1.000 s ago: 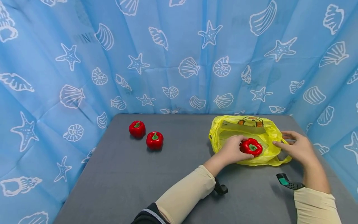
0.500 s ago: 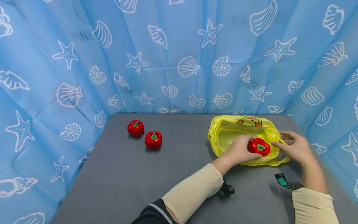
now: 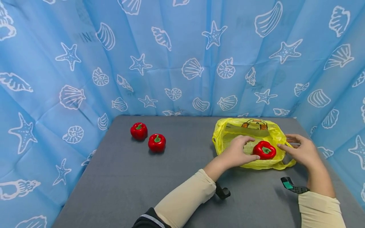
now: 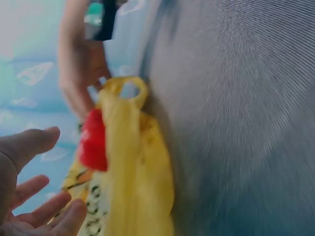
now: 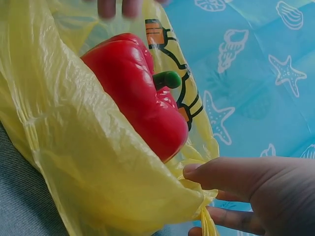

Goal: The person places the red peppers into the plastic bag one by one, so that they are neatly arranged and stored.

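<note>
Faint dark letters on the blue curtain, upper left of the head view, read "IN"; the character preceding them is too faint to confirm. The yellow plastic bag, right of centre on the grey table, carries a black-and-orange printed figure, only partly visible; black marks on it in the left wrist view are blurred and illegible. One red bell pepper lies in the bag's mouth, its underside hidden by the near wall. The left hand is beside it, fingers spread, holding nothing. The right hand pinches the bag's edge between thumb and fingers, the latter partly concealed. Two further red peppers stand left of centre. The black sleeve is cut off at the bottom edge.
</note>
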A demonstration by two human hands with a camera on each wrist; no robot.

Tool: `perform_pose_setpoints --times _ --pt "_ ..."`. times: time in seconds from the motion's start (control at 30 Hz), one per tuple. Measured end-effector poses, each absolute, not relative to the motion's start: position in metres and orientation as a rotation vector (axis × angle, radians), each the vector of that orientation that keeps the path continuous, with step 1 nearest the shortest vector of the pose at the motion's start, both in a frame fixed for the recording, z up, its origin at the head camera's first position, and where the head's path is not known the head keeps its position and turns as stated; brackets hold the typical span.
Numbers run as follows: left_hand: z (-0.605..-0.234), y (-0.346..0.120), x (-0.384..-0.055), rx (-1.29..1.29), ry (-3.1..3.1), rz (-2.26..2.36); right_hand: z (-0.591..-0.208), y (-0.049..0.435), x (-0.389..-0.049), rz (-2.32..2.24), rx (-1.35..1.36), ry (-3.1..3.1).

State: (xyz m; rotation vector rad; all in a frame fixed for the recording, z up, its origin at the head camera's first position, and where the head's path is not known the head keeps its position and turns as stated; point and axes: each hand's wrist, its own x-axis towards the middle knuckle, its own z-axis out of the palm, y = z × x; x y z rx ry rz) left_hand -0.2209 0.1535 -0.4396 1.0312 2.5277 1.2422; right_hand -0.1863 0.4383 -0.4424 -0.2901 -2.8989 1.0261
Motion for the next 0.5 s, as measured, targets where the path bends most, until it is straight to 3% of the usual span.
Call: perform_pose_setpoints --times 0.5 --pt "-0.409 0.004 -0.223 0.88 2.803 1.493 -0.446 0.443 -0.188 1.044 -0.24 -2.895"
